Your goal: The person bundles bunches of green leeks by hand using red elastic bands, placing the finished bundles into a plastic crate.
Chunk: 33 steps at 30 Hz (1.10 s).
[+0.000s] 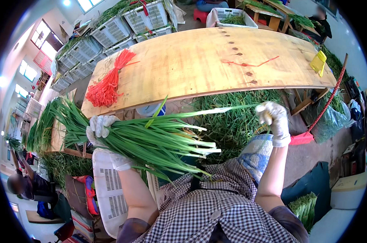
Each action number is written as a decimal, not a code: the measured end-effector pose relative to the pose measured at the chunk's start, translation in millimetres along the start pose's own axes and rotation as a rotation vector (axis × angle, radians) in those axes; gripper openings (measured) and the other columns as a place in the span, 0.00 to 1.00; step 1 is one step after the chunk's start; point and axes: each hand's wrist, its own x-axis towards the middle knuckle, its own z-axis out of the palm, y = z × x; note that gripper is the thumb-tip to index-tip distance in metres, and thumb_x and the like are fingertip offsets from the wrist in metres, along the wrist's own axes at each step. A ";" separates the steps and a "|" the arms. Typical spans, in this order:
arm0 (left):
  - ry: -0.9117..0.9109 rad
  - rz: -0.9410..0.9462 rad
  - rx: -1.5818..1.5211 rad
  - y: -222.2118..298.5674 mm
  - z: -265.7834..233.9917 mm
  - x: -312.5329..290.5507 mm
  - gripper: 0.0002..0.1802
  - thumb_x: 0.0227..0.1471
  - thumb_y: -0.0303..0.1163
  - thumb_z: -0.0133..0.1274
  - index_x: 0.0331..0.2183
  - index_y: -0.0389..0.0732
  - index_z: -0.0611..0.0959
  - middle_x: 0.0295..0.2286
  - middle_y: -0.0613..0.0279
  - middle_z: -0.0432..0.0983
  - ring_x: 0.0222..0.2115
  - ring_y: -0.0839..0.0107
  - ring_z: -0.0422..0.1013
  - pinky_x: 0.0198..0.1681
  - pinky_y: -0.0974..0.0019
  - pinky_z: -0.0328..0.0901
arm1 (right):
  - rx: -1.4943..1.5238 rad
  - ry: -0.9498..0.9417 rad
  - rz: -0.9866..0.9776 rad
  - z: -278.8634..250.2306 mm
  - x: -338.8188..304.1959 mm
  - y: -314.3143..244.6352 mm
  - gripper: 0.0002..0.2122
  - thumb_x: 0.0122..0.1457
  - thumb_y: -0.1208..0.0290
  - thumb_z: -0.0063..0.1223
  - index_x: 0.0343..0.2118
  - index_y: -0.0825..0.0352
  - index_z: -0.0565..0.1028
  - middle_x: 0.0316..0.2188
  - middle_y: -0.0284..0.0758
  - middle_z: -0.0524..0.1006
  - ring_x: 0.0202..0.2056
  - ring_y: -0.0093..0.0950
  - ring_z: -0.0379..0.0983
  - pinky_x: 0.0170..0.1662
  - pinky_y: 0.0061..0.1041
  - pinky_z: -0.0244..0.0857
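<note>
The left hand (99, 128), in a white glove, is wrapped round a big green bunch (151, 137); the bunch lies across the front of the body, white ends to the right, leafy ends to the left; the right hand (274, 117), gloved too, is off to the right with its fingers closed, and looks to be pinching the tip of one long leaf (240, 107); to do this well, I think, the left hand should hold snug but not squash, while the right hand pulls straight and slow so the leaf does not snap; just past the bunch is the wooden counter (183, 69), with red ties (104, 92) on its left and a yellow thing (318, 62) on its right; below the counter lies a green heap (228, 121); a white crate (110, 190) is near the left arm.
</note>
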 end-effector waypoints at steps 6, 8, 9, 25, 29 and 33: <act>-0.029 0.050 -0.080 2.7 -0.3 2.2 0.11 0.54 0.30 0.50 0.21 0.48 0.68 0.16 0.76 0.62 0.18 0.81 0.60 0.37 0.73 0.62 | -0.840 -0.051 0.049 -4.8 8.6 30.5 0.20 0.52 0.63 0.62 0.48 0.64 0.76 0.44 0.36 0.78 0.44 0.25 0.74 0.50 0.22 0.65; -0.043 0.068 -0.083 1.6 1.3 0.8 0.12 0.54 0.31 0.50 0.21 0.48 0.68 0.16 0.76 0.63 0.18 0.81 0.61 0.37 0.73 0.62 | -0.414 -0.273 0.063 67.3 9.8 19.1 0.19 0.56 0.60 0.58 0.48 0.64 0.76 0.45 0.37 0.78 0.45 0.23 0.73 0.50 0.21 0.66; -0.051 0.064 -0.097 -4.5 -0.8 2.3 0.12 0.55 0.31 0.50 0.21 0.48 0.68 0.16 0.77 0.63 0.18 0.82 0.61 0.37 0.73 0.62 | -0.379 -0.418 -0.005 83.8 13.3 27.5 0.18 0.57 0.61 0.56 0.48 0.65 0.75 0.45 0.36 0.77 0.46 0.24 0.73 0.50 0.21 0.65; -0.068 0.082 -0.137 0.3 16.7 7.0 0.12 0.53 0.30 0.49 0.20 0.49 0.68 0.17 0.77 0.65 0.19 0.83 0.64 0.37 0.73 0.63 | -0.898 -0.101 0.224 70.3 19.1 42.8 0.10 0.55 0.68 0.58 0.37 0.66 0.75 0.34 0.32 0.79 0.38 0.26 0.74 0.50 0.25 0.64; -0.065 0.101 -0.122 -8.7 13.9 7.8 0.12 0.54 0.31 0.50 0.21 0.48 0.68 0.17 0.76 0.66 0.19 0.81 0.64 0.37 0.73 0.63 | -0.443 -0.377 -0.235 108.3 5.2 35.5 0.21 0.51 0.66 0.62 0.49 0.64 0.74 0.45 0.34 0.77 0.47 0.27 0.72 0.52 0.27 0.64; -0.074 0.113 -0.135 -6.9 -4.7 7.0 0.12 0.55 0.32 0.51 0.22 0.48 0.69 0.17 0.75 0.66 0.19 0.80 0.64 0.37 0.73 0.63 | 0.202 -0.689 0.088 168.6 -5.8 21.7 0.22 0.57 0.67 0.56 0.53 0.69 0.69 0.51 0.35 0.73 0.51 0.23 0.67 0.54 0.25 0.62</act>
